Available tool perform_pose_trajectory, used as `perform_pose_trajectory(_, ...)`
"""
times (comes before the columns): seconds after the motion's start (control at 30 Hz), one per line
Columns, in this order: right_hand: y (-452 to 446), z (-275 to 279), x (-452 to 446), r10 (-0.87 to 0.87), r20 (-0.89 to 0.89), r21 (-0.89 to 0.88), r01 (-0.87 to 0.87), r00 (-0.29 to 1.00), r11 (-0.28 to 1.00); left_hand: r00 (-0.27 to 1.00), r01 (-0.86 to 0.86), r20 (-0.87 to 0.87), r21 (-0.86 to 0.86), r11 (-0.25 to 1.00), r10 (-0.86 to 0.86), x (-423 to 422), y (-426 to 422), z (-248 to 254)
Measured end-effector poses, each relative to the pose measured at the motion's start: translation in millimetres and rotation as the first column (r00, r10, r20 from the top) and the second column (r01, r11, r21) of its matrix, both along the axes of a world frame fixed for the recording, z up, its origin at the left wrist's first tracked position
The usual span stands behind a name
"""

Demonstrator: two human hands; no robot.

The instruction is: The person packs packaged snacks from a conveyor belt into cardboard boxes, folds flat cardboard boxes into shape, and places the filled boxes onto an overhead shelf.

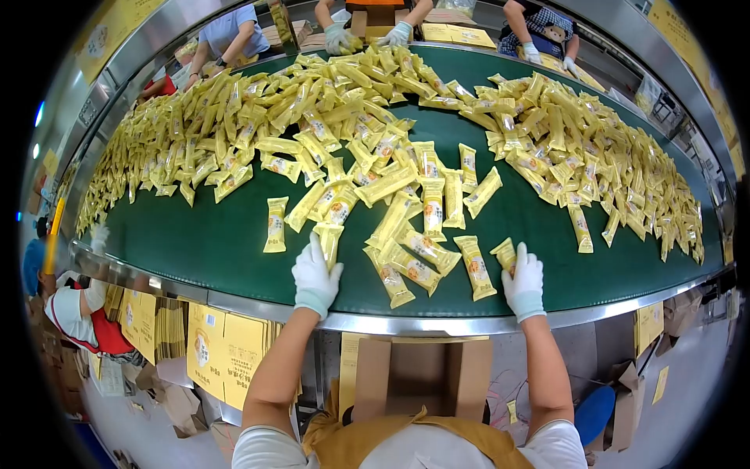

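Forward, left hand [316,275] against packet [330,244]

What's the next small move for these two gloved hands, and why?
Probably ease the left hand and right hand toward each other across the green belt: each is at a yellow packet, and several loose packets lie at differing angles between them, so closing in would likely bunch those.

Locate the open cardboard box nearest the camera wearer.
Head view, bottom centre: the open cardboard box shows just below the near metal rail of the green belt, directly above the mustard apron in the picture.
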State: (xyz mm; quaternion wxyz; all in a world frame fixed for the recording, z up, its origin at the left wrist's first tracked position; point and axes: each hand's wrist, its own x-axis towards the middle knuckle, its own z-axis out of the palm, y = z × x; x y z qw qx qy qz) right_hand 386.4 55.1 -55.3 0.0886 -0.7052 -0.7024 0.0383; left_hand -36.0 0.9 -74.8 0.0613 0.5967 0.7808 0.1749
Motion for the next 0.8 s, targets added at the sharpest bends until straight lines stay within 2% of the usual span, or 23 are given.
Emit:
perform_pose_trajectory(0.07, -1, 13, -3, -0.012, -0.127, 0.177, 0.035, 0.992, 0.984, 1.0, -0.027, 0.001, -0.16, 0.987, 0.028, -10, 3, 12)
perform_pose_trajectory(0.1, -2, 22, -7, 0.023, -0.209, 0.207, 0.021, 0.978, 0.978, 0.989, 0.025, 0.143, 0.056, 0.998, -0.033, -11, -1, 19)
perform_pose_trajectory(0.13, -2, 28, -14, 0.06, -0.29, 0.24, 0.012, 0.955, 0.971, 0.965, 0.155, 0.188, 0.147, 0.977, -0.181, -8, -2, 26)
perform_pose_trajectory(0.17, -2, 27, -21, 0.117, -0.286, 0.274, -0.036, 0.951, 0.961, 0.918, 0.278, 0.217, 0.239, 0.93, -0.33, -4, -2, 34)
perform_pose_trajectory(0.2, -2, 27, -30, 0.171, -0.28, 0.307, -0.081, 0.945, 0.948, 0.849, 0.39, 0.232, 0.333, 0.859, -0.476, 5, -3, 48)
perform_pose_trajectory(0.23, -2, 31, -43, 0.132, -0.236, 0.182, -0.089, 0.963, 0.979, 0.788, 0.519, 0.145, 0.365, 0.773, -0.598, 17, -4, 55)
perform_pose_trajectory(0.27, 1, 20, -51, 0.094, -0.189, -0.003, -0.096, 0.977, 0.995, 0.679, 0.691, 0.126, 0.221, 0.688, -0.723, 32, 1, 77)
perform_pose_trajectory(0.33, -3, 8, -66, 0.096, -0.072, 0.046, -0.093, 0.993, 0.995, 0.491, 0.865, 0.001, 0.122, 0.487, -0.871, 53, 18, 63)
perform_pose_trajectory(0.37, 2, 12, -64, 0.116, -0.003, -0.047, -0.116, 0.993, 0.992, 0.49, 0.87, -0.05, 0.085, 0.485, -0.87, 58, 21, 56)
perform_pose_trajectory(0.47, 21, 14, -47, 0.134, -0.031, -0.216, -0.138, 0.99, 0.967, 0.475, 0.873, -0.158, -0.04, 0.486, -0.866, 63, 23, 50)
perform_pose_trajectory(0.5, 25, 20, -41, 0.12, 0.005, -0.223, -0.116, 0.993, 0.968, 0.47, 0.869, -0.166, -0.089, 0.487, -0.867, 58, 22, 51)
perform_pose_trajectory(0.53, 26, 30, -39, 0.119, 0.045, -0.157, -0.111, 0.992, 0.981, 0.465, 0.862, -0.174, -0.137, 0.489, -0.868, 52, 22, 53)
perform_pose_trajectory(0.63, 21, 69, -52, 0.163, -0.182, 0.082, -0.151, 0.97, 0.985, 0.622, 0.737, 0.007, -0.341, 0.583, -0.783, 38, 13, 65)
perform_pose_trajectory(0.73, 11, 85, -95, 0.378, -0.402, 0.183, -0.331, 0.834, 0.926, 0.793, 0.609, 0.219, -0.331, 0.721, -0.569, 25, 7, 80)
perform_pose_trajectory(0.8, 11, 88, -132, 0.42, -0.349, -0.024, -0.456, 0.838, 0.89, 0.828, 0.464, 0.424, -0.152, 0.872, -0.367, 16, 15, 84)
